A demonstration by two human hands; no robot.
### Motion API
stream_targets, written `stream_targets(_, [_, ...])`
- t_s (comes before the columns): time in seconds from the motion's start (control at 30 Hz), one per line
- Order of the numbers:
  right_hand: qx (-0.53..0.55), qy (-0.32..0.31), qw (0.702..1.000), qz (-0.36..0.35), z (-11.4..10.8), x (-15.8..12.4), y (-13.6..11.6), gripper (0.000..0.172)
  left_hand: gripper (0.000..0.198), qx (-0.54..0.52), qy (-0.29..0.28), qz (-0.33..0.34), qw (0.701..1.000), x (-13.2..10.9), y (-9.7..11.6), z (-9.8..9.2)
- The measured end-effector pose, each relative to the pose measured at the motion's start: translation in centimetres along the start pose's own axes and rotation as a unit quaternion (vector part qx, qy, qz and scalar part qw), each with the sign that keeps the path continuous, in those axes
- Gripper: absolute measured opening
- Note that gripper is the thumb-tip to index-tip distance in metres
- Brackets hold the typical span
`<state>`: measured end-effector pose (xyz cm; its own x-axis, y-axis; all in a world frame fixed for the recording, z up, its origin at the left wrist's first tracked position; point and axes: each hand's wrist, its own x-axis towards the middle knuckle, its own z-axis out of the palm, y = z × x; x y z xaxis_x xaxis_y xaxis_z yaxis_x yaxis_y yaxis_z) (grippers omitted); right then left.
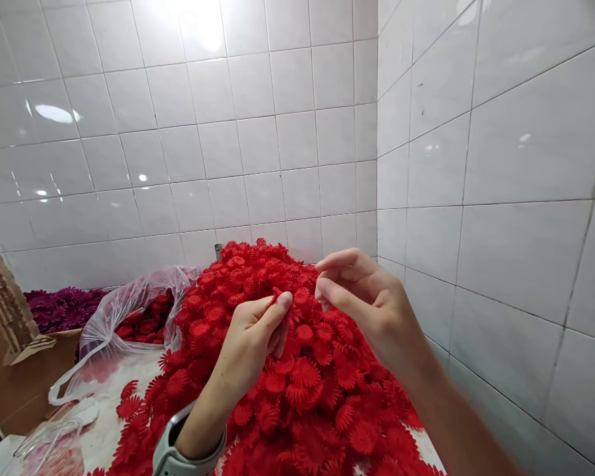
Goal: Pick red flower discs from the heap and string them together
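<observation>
A big heap of red plastic flower pieces (307, 383) fills the corner in front of me. Above it my left hand (250, 344), with a grey watch on the wrist, pinches one red flower piece (283, 316) between thumb and forefinger. My right hand (364, 304) hovers just to its right, fingers bent and drawn together near the same piece; whether it holds anything I cannot make out.
White tiled walls (476, 198) close the corner behind and to the right. A clear plastic bag (123, 311) with more red pieces lies at the left, a cardboard box (24, 357) with purple flower pieces (64, 307) beyond it. A clear container (44, 449) sits at the bottom left.
</observation>
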<state>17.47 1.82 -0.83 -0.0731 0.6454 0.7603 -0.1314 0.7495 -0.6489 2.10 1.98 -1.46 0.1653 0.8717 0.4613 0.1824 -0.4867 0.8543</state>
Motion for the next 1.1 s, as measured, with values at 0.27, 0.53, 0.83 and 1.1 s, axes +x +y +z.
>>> stream_targets(0.27, [0.051, -0.154, 0.981, 0.102, 0.3, -0.2, -0.1, 0.023, 0.061, -0.053, -0.054, -0.027, 0.997, -0.4, 0.1, -0.3])
stream_targets(0.53, [0.028, -0.174, 0.980, 0.090, -0.3, -0.1, 0.1, 0.020, 0.065, -0.020, -0.117, -0.006, 0.993, -0.2, -0.2, -1.2])
stream_targets(0.83, [-0.172, -0.104, 0.978, -0.059, 0.5, -0.4, 0.2, 0.022, 0.041, 0.017, -0.071, -0.014, 0.997, -0.1, 0.6, -1.2])
stream_targets(1.1, [0.088, 0.014, 0.996, 0.013, 0.7, 0.4, 1.7, 0.021, 0.034, -0.024, -0.061, 0.052, 0.996, -0.3, 0.4, -0.5])
